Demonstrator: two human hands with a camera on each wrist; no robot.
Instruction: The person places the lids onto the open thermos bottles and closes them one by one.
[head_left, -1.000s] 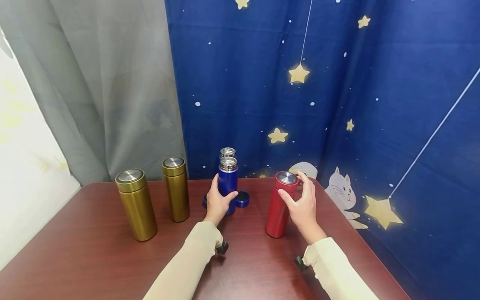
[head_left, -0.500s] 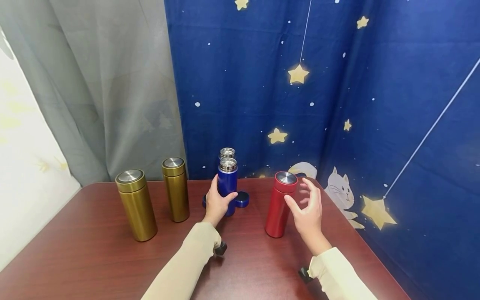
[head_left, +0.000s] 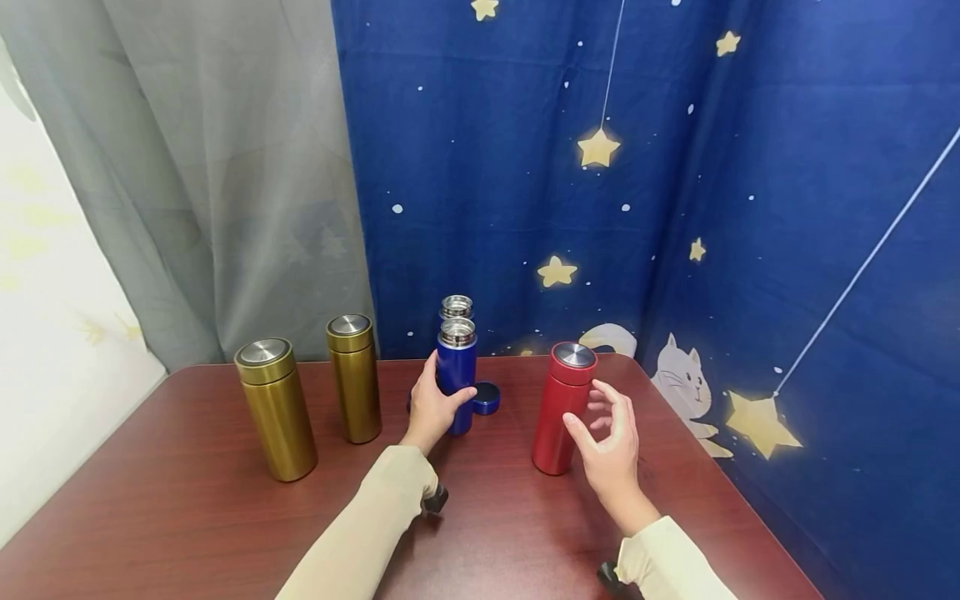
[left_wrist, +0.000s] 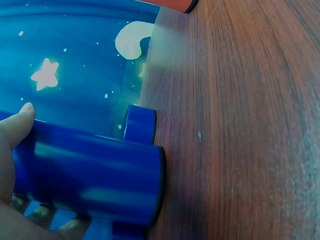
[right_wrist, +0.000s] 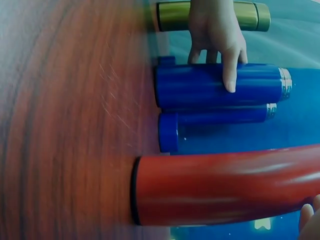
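My left hand (head_left: 433, 407) grips an uncapped blue thermos bottle (head_left: 458, 363) round its body, thumb on the right side and fingers on the left. It stands upright with its steel mouth bare. My right hand (head_left: 617, 454) curves beside a red thermos bottle (head_left: 553, 417), fingers bent and apart. Its thumb overlaps the bottle's body in the head view, and the other fingers show to the right of it. The red bottle stands upright with its steel-topped lid (head_left: 575, 356) on. In the right wrist view, only fingertips (right_wrist: 306, 216) show at the red bottle's side.
A second uncapped blue bottle (head_left: 457, 307) stands behind the held one. One blue lid (head_left: 487, 398) lies right of it, another blue lid (right_wrist: 167, 60) left. Two lidded gold bottles (head_left: 277, 417) (head_left: 356, 392) stand at the left. Curtains (head_left: 480, 167) hang behind the table (head_left: 187, 500).
My right hand has come off the red bottle's lid, drawn back to the right, then lowered beside the bottle's body. The left hand keeps its grip on the blue bottle.
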